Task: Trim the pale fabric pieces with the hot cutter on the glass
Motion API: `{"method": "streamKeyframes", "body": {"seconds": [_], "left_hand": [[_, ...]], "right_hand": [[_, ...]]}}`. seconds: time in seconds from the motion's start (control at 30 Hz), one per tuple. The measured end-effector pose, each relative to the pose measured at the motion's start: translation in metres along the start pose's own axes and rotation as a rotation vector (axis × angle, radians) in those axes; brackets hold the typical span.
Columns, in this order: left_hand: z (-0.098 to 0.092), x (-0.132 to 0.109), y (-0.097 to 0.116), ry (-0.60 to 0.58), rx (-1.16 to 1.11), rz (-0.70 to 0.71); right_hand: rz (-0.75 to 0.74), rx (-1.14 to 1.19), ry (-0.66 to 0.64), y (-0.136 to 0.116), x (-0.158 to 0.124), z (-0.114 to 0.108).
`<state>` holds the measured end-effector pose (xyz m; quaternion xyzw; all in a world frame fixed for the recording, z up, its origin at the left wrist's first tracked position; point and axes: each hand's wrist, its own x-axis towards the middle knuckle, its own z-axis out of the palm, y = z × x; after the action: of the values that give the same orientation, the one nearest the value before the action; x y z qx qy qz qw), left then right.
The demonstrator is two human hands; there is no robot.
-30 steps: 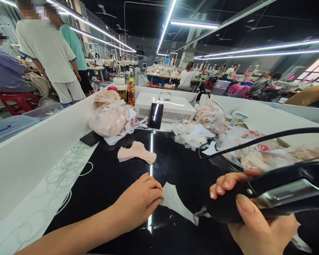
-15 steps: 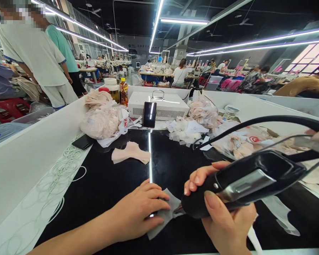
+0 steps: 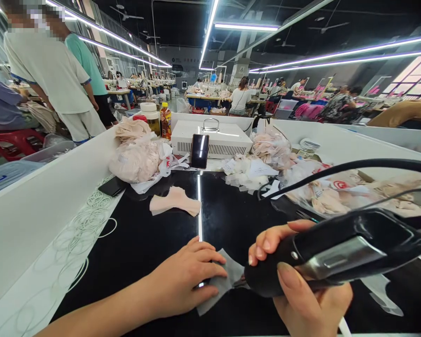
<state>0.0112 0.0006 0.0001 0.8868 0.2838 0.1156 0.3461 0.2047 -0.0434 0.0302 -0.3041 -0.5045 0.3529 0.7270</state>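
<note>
My left hand (image 3: 192, 276) lies flat, fingers stretched out, on a small thin grey-white fabric piece (image 3: 228, 269) on the black tabletop. My right hand (image 3: 301, 285) is wrapped round a black corded hand tool (image 3: 347, 248) with a long metal lever on its side. The tool's narrow metal tip (image 3: 241, 282) meets the right edge of the fabric piece. Whether the tip is pressing down on it, I cannot tell. A beige cut fabric piece (image 3: 175, 201) rests farther off, ahead of my left hand.
Pale cord (image 3: 79, 220) is coiled along the left wall. Bagged beige fabric (image 3: 136, 159), a standing phone (image 3: 199, 150) and a white metal box (image 3: 210, 135) line the back. White scraps (image 3: 249, 171) lie right of them. The tool's cable (image 3: 354, 164) arches over the right side.
My right hand and the tool have shifted slightly right, and the tool's rear end sits lower. My left hand stays on the fabric piece. The whole view has drifted a little.
</note>
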Motion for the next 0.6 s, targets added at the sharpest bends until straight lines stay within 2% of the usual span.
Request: {"method": "streamKeyframes", "body": {"seconds": [0.3,0.47,0.6], "left_hand": [[0.0,-0.001,-0.002,0.007,0.044,0.026],[-0.006,-0.002,-0.001,-0.078,0.054,0.043],[-0.008,-0.002,-0.002,-0.118,0.045,0.049]], "right_hand": [[-0.002,-0.029,-0.022,0.003,0.002,-0.003],[-0.048,-0.075,0.025,0.006,0.009,-0.009],[-0.015,-0.03,0.049,0.004,0.006,-0.006]]}}
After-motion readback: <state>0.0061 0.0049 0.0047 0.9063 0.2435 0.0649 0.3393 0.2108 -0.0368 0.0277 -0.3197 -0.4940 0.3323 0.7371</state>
